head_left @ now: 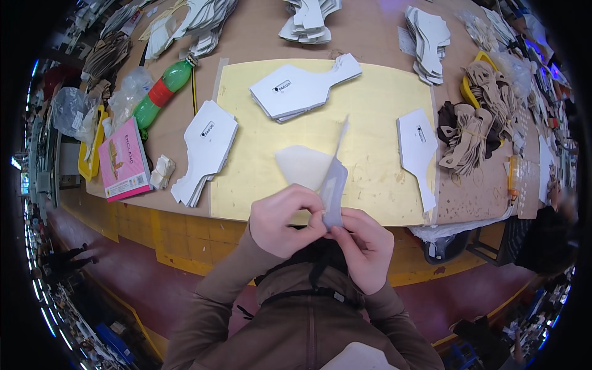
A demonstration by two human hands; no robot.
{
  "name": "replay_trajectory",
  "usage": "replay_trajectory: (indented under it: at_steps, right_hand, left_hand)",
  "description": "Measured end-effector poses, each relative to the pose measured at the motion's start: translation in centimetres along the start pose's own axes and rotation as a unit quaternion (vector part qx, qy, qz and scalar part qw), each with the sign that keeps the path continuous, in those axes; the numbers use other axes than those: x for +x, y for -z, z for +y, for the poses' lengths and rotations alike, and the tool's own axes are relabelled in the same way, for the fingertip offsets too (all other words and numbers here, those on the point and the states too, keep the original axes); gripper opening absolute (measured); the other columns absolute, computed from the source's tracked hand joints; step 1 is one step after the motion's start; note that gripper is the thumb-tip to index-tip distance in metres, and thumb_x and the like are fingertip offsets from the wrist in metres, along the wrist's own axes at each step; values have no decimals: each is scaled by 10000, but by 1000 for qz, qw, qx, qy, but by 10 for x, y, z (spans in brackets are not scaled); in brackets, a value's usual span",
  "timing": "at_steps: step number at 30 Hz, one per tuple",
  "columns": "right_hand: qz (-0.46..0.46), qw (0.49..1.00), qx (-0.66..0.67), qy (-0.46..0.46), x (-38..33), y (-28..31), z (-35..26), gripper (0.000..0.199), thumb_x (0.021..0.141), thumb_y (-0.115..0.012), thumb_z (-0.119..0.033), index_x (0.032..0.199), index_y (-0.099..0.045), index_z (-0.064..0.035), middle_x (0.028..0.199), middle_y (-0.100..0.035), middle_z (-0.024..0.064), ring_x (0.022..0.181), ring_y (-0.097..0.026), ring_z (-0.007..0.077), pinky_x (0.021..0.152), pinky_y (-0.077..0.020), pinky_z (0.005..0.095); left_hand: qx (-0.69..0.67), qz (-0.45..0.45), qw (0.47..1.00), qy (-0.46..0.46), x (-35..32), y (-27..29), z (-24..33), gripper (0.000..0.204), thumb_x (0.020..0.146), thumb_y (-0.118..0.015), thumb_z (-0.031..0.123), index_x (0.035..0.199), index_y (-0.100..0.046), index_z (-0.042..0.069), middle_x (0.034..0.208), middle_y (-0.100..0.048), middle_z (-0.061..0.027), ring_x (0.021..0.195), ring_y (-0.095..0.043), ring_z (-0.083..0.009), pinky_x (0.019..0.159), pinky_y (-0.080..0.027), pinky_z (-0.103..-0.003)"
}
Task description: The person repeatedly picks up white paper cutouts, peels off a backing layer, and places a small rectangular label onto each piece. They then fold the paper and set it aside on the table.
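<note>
Between my two hands, just over the table's near edge, a thin white cut piece point(333, 185) stands tilted up. My left hand point(285, 221) pinches its lower left side between thumb and fingers. On its lower right corner my right hand point(364, 246) closes with thumb and forefinger. A pale, flat cut piece point(302, 165) lies on the yellow sheet point(246, 185) just beyond. Around it rest stacks of white shaped pieces: one at the far middle point(296, 92), one at left point(208, 145) and one at right point(416, 145).
At left are a green bottle with red label point(161, 92), a pink book point(125, 161) and a yellow tray point(91, 154). Bundles of tan straps point(468, 139) lie at right. More white stacks point(308, 21) line the far side. A dark bin point(447, 245) sits below the right edge.
</note>
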State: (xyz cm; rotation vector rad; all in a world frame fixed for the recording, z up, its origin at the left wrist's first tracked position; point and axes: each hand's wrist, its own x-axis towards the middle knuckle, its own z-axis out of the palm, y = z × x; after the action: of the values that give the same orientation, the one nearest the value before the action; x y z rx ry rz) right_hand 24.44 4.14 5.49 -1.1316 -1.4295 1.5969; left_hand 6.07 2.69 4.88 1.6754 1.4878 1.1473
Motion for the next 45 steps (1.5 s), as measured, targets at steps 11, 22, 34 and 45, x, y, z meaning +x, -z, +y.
replay_trajectory:
  at_steps: [11,22,34,45]
  right_hand:
    - [-59,996,62,9,8,7,7,207,937,-635,97,1138,-682,90,1201,-656,151,990,-699,171,824,-584,266]
    - [-59,828,-325,453,40,43,0,298,732,-802,-90,1007,-792,-205,1220,-683,-14,1133,-638,231,1157,-379,474]
    - [-28,851,264,453,8,52,35,142,921,-697,-87,998,-683,-206,927,-660,20,916,-660,170,1145,-334,499]
    - [-207,865,260,377,23,141,32,266,986,-668,-178,1208,-615,-40,997,-573,182,694,-630,253,512,-549,317]
  left_hand:
    - [-196,15,976,97,-6,-4,-5,179,855,-715,-91,1024,-714,-31,1110,-693,-170,979,-711,-238,884,-601,-351]
    - [-148,-72,983,83,-11,13,14,117,948,-668,19,1055,-704,-11,1033,-741,-132,899,-731,-195,790,-577,-299]
    - [-486,20,782,389,-3,-5,-56,209,1014,-613,151,1101,-662,-32,1010,-731,-133,845,-748,-189,717,-642,-278]
    - [149,169,969,104,-10,-21,-47,313,976,-570,55,1274,-662,31,1328,-637,-180,1197,-633,-341,1021,-494,-475]
